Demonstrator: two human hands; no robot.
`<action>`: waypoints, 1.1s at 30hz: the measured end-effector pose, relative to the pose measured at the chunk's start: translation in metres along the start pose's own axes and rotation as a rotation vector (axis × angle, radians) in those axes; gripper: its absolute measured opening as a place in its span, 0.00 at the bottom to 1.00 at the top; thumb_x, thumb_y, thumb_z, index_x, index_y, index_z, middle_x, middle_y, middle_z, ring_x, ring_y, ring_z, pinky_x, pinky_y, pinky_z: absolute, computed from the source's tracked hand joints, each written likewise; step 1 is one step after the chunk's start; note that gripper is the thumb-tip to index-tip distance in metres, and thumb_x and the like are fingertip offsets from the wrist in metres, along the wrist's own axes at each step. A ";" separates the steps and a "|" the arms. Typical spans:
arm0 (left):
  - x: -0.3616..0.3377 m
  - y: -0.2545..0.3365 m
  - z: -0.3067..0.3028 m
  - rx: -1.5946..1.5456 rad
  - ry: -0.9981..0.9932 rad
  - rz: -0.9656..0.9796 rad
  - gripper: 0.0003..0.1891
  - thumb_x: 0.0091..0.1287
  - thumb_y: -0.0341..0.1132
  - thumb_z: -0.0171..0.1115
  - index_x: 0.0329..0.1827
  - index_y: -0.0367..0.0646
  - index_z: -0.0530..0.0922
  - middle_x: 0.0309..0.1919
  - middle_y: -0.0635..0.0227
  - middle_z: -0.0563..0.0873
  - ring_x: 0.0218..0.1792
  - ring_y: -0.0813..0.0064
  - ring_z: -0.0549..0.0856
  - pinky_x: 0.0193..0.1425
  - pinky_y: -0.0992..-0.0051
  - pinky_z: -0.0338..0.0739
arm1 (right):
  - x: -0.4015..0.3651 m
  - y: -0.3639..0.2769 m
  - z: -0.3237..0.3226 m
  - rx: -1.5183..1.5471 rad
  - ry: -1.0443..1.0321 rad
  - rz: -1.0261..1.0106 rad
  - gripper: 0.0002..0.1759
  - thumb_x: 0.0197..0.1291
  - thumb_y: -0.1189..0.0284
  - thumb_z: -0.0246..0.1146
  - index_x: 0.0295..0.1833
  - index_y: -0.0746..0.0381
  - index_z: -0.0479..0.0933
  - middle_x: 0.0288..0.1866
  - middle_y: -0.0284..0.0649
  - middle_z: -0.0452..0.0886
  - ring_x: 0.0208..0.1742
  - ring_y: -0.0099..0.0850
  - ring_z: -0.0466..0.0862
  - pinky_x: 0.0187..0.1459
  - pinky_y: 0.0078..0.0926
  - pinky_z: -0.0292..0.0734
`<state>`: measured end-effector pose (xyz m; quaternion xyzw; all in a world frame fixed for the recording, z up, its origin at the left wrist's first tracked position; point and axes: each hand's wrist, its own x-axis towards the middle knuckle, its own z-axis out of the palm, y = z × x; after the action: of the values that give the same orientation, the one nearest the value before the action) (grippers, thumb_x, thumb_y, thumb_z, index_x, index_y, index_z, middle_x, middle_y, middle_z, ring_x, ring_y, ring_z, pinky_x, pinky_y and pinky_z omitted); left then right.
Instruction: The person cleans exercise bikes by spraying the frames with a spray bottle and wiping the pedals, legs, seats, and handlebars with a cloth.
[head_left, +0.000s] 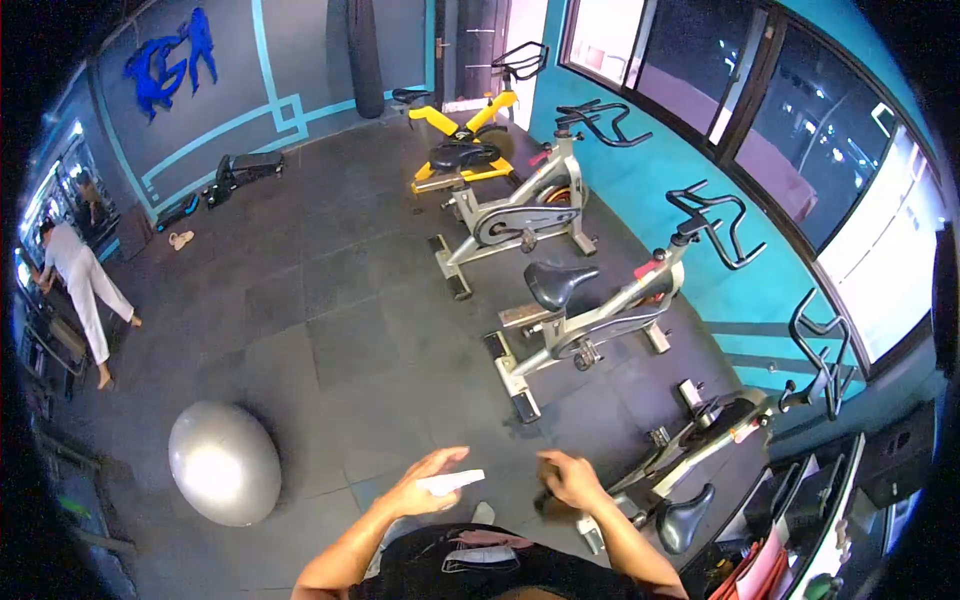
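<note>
**White bottle in left hand, beside the nearest bike**

White bottle (452, 483), seemingly a sprayer, lies across the wearer's left hand (425, 492). The thumb and palm carry it and the fingers are spread, so the grip is loose. It is low in the frame, at chest height over the floor (330, 330).

Right hand (572, 480) is just beside it, not touching, and curled knuckles-up. There is a dark patch under the fingers, but it is too blurred to tell whether they grasp anything.

Near bike (712, 440) stands just right of the right hand, with its saddle (685, 518) below the wrist. Mid bike (590, 315) is further up along the teal wall (640, 175), then the far bike (520, 210). The yellow bike (465, 140) is last, by the door.

Grey ball (224, 462) rests on the floor, well left of the left hand.

The floor is dark rubber tiles. A bag (365, 55) hangs at the back wall and a bench (245, 168) sits below the blue figures (170, 62).

Another person (80, 280), in white, leans on a rack at the far left, well apart from the wearer.
</note>
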<state>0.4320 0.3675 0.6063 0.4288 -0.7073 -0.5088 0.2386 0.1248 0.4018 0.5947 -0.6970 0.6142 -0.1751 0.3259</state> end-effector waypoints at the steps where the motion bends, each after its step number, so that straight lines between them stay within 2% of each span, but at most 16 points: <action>1: 0.014 0.012 -0.006 0.104 -0.026 0.172 0.37 0.54 0.32 0.65 0.69 0.43 0.62 0.59 0.54 0.77 0.56 0.59 0.79 0.61 0.64 0.73 | 0.020 -0.027 0.005 0.095 0.011 -0.150 0.25 0.51 0.76 0.58 0.58 0.53 0.72 0.38 0.52 0.83 0.41 0.53 0.82 0.43 0.49 0.77; 2: 0.024 0.018 -0.011 0.195 -0.052 0.339 0.42 0.53 0.32 0.64 0.74 0.45 0.57 0.62 0.52 0.74 0.60 0.57 0.76 0.64 0.62 0.70 | 0.037 -0.052 0.009 0.190 0.015 -0.295 0.25 0.51 0.77 0.57 0.59 0.54 0.71 0.40 0.52 0.83 0.41 0.53 0.82 0.43 0.49 0.77; 4: 0.041 0.012 -0.027 0.165 -0.180 0.320 0.49 0.51 0.34 0.64 0.77 0.49 0.48 0.64 0.52 0.71 0.62 0.55 0.73 0.69 0.61 0.65 | 0.072 -0.086 0.015 0.262 -0.055 -0.374 0.23 0.53 0.79 0.58 0.58 0.60 0.69 0.44 0.52 0.82 0.46 0.51 0.82 0.44 0.44 0.77; 5: 0.044 0.010 -0.041 0.122 -0.187 0.246 0.49 0.51 0.33 0.64 0.77 0.49 0.48 0.58 0.54 0.76 0.56 0.57 0.76 0.68 0.61 0.65 | 0.089 -0.099 0.015 0.187 -0.099 -0.364 0.23 0.52 0.80 0.58 0.57 0.60 0.69 0.44 0.51 0.82 0.46 0.52 0.82 0.44 0.44 0.77; 6: 0.048 0.015 -0.064 0.062 -0.212 0.237 0.47 0.51 0.29 0.63 0.76 0.44 0.49 0.66 0.51 0.70 0.63 0.52 0.71 0.69 0.59 0.64 | 0.107 -0.113 0.013 0.112 -0.141 -0.357 0.23 0.51 0.81 0.59 0.56 0.60 0.69 0.44 0.51 0.82 0.46 0.52 0.82 0.43 0.44 0.77; 8: 0.052 0.002 -0.103 0.115 -0.081 0.183 0.43 0.50 0.33 0.64 0.73 0.46 0.59 0.45 0.59 0.81 0.48 0.60 0.77 0.59 0.61 0.69 | 0.138 -0.138 0.014 0.067 -0.113 -0.404 0.24 0.52 0.79 0.61 0.57 0.60 0.67 0.42 0.50 0.83 0.43 0.52 0.82 0.42 0.44 0.77; 9: 0.059 -0.012 -0.128 0.289 -0.111 0.260 0.31 0.47 0.34 0.65 0.59 0.43 0.75 0.43 0.59 0.81 0.45 0.59 0.77 0.54 0.62 0.71 | 0.151 -0.148 0.019 -0.041 -0.108 -0.389 0.22 0.53 0.74 0.63 0.55 0.59 0.69 0.39 0.49 0.83 0.41 0.51 0.83 0.41 0.45 0.77; 11: 0.065 -0.039 -0.173 0.403 -0.074 0.286 0.25 0.46 0.34 0.66 0.51 0.41 0.78 0.41 0.59 0.80 0.44 0.58 0.76 0.52 0.61 0.71 | 0.193 -0.171 0.032 -0.159 -0.088 -0.371 0.20 0.55 0.69 0.65 0.53 0.59 0.71 0.36 0.49 0.84 0.40 0.50 0.83 0.41 0.46 0.78; 13: 0.066 -0.062 -0.211 0.517 -0.080 0.305 0.20 0.45 0.35 0.67 0.44 0.40 0.80 0.40 0.60 0.80 0.43 0.57 0.75 0.50 0.61 0.72 | 0.230 -0.192 0.056 -0.417 -0.341 -0.348 0.17 0.55 0.62 0.66 0.47 0.60 0.77 0.35 0.49 0.83 0.39 0.49 0.83 0.40 0.46 0.78; 16: 0.080 -0.081 -0.273 0.544 0.023 0.378 0.19 0.45 0.35 0.67 0.41 0.40 0.78 0.47 0.62 0.82 0.54 0.57 0.76 0.55 0.61 0.74 | 0.276 -0.213 0.086 -0.331 -0.208 -0.312 0.18 0.57 0.57 0.64 0.45 0.59 0.81 0.35 0.49 0.84 0.40 0.49 0.83 0.42 0.47 0.77; 18: 0.088 -0.097 -0.306 0.528 -0.024 0.149 0.19 0.46 0.36 0.68 0.42 0.41 0.78 0.46 0.58 0.83 0.53 0.53 0.79 0.53 0.57 0.76 | 0.302 -0.232 0.092 -0.287 -0.144 -0.269 0.19 0.57 0.57 0.64 0.46 0.59 0.81 0.35 0.49 0.84 0.40 0.50 0.83 0.42 0.47 0.77; 23: 0.128 -0.112 -0.363 0.561 0.070 0.266 0.17 0.46 0.33 0.67 0.41 0.41 0.77 0.38 0.58 0.82 0.43 0.53 0.80 0.44 0.59 0.76 | 0.353 -0.259 0.102 -0.170 -0.169 -0.155 0.23 0.57 0.53 0.63 0.52 0.57 0.79 0.37 0.51 0.83 0.43 0.52 0.82 0.45 0.47 0.76; 26: 0.158 -0.134 -0.397 0.550 0.176 0.332 0.16 0.47 0.28 0.66 0.41 0.42 0.78 0.38 0.60 0.82 0.42 0.54 0.81 0.44 0.60 0.77 | 0.394 -0.252 0.113 -0.092 -0.134 -0.050 0.23 0.57 0.52 0.63 0.50 0.58 0.79 0.36 0.52 0.83 0.43 0.52 0.82 0.45 0.48 0.75; 30: 0.206 -0.169 -0.449 0.563 0.167 0.341 0.15 0.47 0.28 0.65 0.40 0.42 0.78 0.39 0.60 0.82 0.43 0.54 0.81 0.45 0.61 0.77 | 0.467 -0.239 0.127 0.062 -0.090 -0.136 0.22 0.58 0.52 0.62 0.46 0.60 0.80 0.33 0.53 0.82 0.40 0.54 0.81 0.43 0.47 0.74; 32: 0.234 -0.191 -0.486 0.517 0.073 0.319 0.18 0.48 0.27 0.65 0.44 0.42 0.79 0.44 0.61 0.83 0.47 0.55 0.81 0.48 0.62 0.77 | 0.517 -0.244 0.131 0.118 -0.055 -0.130 0.20 0.60 0.54 0.61 0.47 0.59 0.79 0.32 0.53 0.81 0.39 0.55 0.80 0.43 0.48 0.74; 33: 0.252 -0.199 -0.504 0.458 0.023 0.340 0.22 0.50 0.28 0.65 0.52 0.41 0.78 0.53 0.61 0.82 0.52 0.56 0.80 0.54 0.63 0.76 | 0.544 -0.247 0.134 0.209 0.025 -0.143 0.18 0.61 0.56 0.60 0.48 0.58 0.78 0.32 0.53 0.81 0.40 0.55 0.80 0.43 0.48 0.74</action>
<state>0.7637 -0.1286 0.5831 0.3526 -0.8627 -0.2836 0.2256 0.4943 -0.0864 0.5777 -0.6992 0.5453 -0.2694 0.3757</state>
